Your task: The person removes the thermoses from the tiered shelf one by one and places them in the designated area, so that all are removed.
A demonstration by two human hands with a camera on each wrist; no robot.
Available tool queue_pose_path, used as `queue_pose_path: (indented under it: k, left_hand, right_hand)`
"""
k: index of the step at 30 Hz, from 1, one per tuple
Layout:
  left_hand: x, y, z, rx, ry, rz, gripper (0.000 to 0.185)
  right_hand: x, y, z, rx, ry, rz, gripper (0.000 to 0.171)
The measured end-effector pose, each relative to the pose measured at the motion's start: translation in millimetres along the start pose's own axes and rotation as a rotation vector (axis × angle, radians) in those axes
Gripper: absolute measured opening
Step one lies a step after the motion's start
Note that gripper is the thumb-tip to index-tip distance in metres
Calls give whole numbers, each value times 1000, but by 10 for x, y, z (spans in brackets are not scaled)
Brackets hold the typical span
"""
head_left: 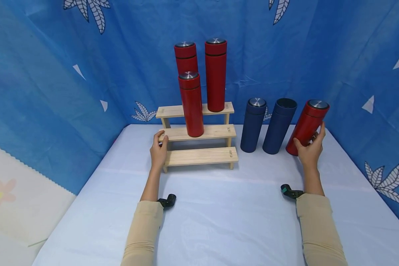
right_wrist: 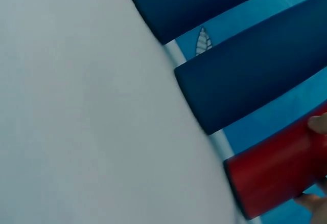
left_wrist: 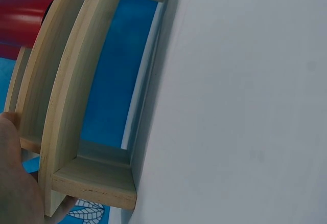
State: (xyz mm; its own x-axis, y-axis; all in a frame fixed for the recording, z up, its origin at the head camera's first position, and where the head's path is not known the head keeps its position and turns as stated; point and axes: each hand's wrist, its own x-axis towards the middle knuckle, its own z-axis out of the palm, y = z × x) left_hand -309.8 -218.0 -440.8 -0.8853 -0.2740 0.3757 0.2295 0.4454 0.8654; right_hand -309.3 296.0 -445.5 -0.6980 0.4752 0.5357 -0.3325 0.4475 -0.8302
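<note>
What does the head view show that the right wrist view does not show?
Only the head view shows the three-step wooden rack, its three red cylindrical flasks, and the left hand holding the rack's end. Only the right wrist view shows the flask bases close against the white table. Both show two dark blue cylindrical flasks and the tilted red flask gripped by the right hand.

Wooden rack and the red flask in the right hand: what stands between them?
Two blue flasks, upright on the table between the rack and the held red flask; the head view shows it.

Three flasks right of stepped rack
</note>
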Motion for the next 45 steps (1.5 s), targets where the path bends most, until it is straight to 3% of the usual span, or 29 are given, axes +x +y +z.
queue_pose_path:
  k: [7,12,15,22,30,34,38,41,45]
  left_hand:
    - [3,-7,6,-4,-1,6,47]
    - [0,3,2,-5,-3,10,46]
    - [-3,5,0,-8,-5,13,46]
    - [-15,-5,-10,-11,-22,8,49]
    - [-15,27,-23,-30,-25,-4,47]
    - [-5,33,-23,-33,-26,3,48]
    - [-1,20,-18,-35,-26,8,48]
    - [-3,13,-17,-31,-24,5,48]
    - [-6,20,-20,-29,-24,1,48]
  right_hand:
    - [80,-470,-33,-3,159,-99,79]
    - [53,-989,67,-29,267,-285,65]
    - [-62,-1292,216,16,277,-392,57]
    - [-469,-2012,633,210,113,-580,39]
    - [-661,-2388,1154,323,-104,-702,50]
    - [-602,-2271,1516,308,-227,-689,66]
    - [-519,-2058,1869,307,-361,-595,82]
    - [-530,-2067,2000,308,-429,-527,89]
    - [-560,-2098,2119,243,-497,-510,95]
